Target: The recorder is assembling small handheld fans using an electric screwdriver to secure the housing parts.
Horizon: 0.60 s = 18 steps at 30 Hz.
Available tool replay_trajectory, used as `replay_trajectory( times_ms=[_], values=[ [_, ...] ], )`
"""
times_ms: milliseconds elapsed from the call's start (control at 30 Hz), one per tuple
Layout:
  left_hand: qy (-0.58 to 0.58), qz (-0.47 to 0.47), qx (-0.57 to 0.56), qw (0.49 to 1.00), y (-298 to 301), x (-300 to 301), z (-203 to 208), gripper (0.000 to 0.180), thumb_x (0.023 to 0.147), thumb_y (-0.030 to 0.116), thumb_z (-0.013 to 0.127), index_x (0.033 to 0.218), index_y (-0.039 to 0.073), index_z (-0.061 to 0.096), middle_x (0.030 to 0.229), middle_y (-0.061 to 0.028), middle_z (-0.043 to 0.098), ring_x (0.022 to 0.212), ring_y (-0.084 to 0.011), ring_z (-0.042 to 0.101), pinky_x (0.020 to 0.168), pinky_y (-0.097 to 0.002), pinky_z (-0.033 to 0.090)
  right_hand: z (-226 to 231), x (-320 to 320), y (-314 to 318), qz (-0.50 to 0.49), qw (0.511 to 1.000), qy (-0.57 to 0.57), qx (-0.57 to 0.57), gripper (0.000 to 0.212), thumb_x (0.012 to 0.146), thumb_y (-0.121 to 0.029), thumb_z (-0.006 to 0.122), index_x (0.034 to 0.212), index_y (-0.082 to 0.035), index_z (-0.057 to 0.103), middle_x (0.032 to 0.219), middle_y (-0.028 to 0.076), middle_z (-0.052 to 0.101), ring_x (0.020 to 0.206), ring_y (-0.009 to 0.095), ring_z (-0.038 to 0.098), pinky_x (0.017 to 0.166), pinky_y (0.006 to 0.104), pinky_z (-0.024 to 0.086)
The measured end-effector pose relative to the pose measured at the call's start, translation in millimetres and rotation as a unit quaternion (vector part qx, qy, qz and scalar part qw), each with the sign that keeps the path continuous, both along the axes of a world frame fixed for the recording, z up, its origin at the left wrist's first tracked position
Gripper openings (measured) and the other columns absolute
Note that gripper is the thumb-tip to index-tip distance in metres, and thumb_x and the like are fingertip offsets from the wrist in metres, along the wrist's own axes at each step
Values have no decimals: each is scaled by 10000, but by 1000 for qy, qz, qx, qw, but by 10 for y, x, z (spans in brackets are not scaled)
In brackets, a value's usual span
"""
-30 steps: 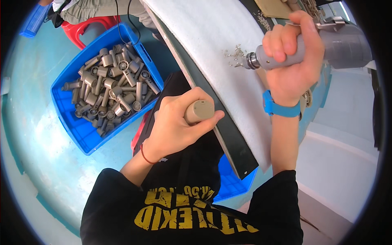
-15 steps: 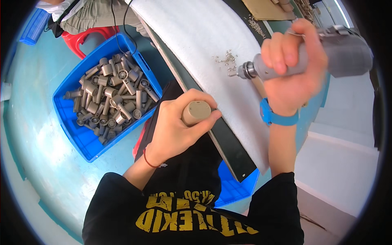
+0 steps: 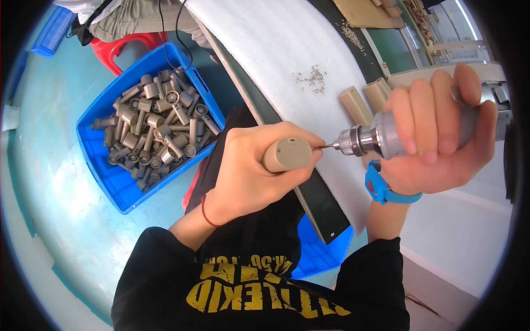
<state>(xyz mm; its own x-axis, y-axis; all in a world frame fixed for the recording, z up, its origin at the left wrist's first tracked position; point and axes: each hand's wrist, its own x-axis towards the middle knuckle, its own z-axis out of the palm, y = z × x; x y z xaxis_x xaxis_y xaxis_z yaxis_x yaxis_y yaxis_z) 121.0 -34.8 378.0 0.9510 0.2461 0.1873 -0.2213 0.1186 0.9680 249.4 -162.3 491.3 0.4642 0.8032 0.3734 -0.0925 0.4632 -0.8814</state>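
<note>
My left hand [image 3: 256, 165] is wrapped round a beige plastic housing [image 3: 291, 155], its oval end turned up toward me and showing small holes. In my right hand [image 3: 436, 127] is a grey electric screwdriver [image 3: 386, 136], held level and pointing left. Its thin bit reaches the right side of the housing, beside my left fingertips; whether a screw sits at the tip is hidden. Small screws [image 3: 314, 80] lie loose on the white padded bench top [image 3: 276, 49]. Two or so similar beige housings [image 3: 356, 106] lie on the bench beyond the screwdriver.
On the left a blue crate [image 3: 113, 190] holds many beige handle-shaped parts [image 3: 160, 118]. A red stool [image 3: 110, 52] and a seated person's leg [image 3: 138, 25] are behind it, with black cables hanging near. Another blue bin [image 3: 326, 248] is under the bench edge. Cardboard [image 3: 364, 14] lies far right.
My right hand has brought the screwdriver down, its bit now at the housing's side. My left hand has shifted slightly right with the housing, tilting it a little.
</note>
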Motion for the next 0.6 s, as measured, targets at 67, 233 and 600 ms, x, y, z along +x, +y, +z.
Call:
replay_trajectory(
  times_ms=[67,233,600],
  values=[
    [9,17,18,1000,24,-40,-4,120,739,-18,690,855,11,696,714,-40,664,591,-54,593,551,-172,436,-57,2,46,14,1000,-4,4,264,947,-306,363,950,-75,490,590,10,479,475,103,466,513,273,410],
    [5,36,62,997,-55,-13,0,206,711,12,742,906,18,677,704,-32,644,622,-55,587,562,-193,436,-23,-49,-30,20,999,-47,-15,258,951,-308,364,967,-85,495,612,4,500,484,98,465,526,269,424],
    [1,-62,132,989,44,-80,-51,234,814,193,671,935,14,579,713,-81,599,595,-173,587,583,-261,449,77,-392,148,-206,963,115,130,314,874,-383,489,870,-70,470,522,21,486,383,128,485,438,235,438]
  ],
)
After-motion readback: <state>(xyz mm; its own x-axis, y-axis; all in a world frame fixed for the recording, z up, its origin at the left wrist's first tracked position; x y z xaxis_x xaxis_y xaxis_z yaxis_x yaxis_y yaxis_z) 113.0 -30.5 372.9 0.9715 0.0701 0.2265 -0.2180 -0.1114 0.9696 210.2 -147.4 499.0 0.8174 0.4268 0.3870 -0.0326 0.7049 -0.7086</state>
